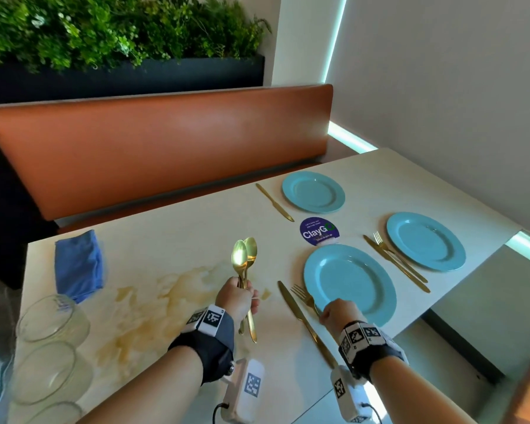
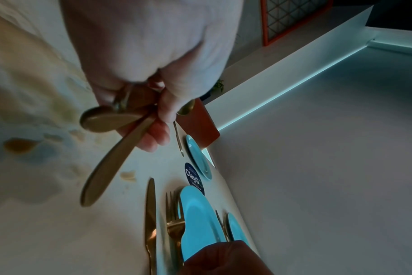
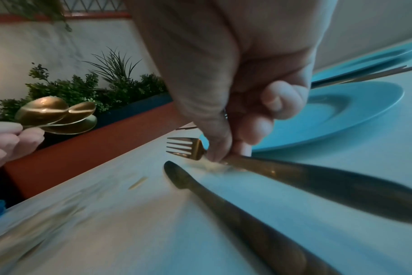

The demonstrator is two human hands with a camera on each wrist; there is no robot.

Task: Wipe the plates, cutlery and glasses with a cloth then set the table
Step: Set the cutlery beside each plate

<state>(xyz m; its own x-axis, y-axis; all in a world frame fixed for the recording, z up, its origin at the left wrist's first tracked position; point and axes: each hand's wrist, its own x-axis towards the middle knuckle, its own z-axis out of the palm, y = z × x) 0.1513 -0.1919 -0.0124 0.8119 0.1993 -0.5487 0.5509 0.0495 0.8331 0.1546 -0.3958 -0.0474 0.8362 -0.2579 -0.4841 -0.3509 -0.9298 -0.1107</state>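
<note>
My left hand (image 1: pixel 242 293) grips a bunch of gold spoons (image 1: pixel 244 255) by their handles, bowls up, above the table; the left wrist view shows its fingers curled round them (image 2: pixel 111 121). My right hand (image 1: pixel 322 316) pinches the handle of a gold fork (image 3: pixel 185 148) that lies on the table between a gold knife (image 1: pixel 303 319) and the near blue plate (image 1: pixel 349 283). A second blue plate (image 1: pixel 426 240) at the right has a knife and fork (image 1: pixel 395 261) beside it. A third blue plate (image 1: pixel 313 191) at the far side has only a knife (image 1: pixel 274 201).
A folded blue cloth (image 1: pixel 78 266) lies at the table's left. Upturned clear glasses (image 1: pixel 52 319) stand at the near left corner. A round purple sticker (image 1: pixel 318 231) sits between the plates. An orange bench back (image 1: pixel 166 142) runs along the far side; a wall borders the right.
</note>
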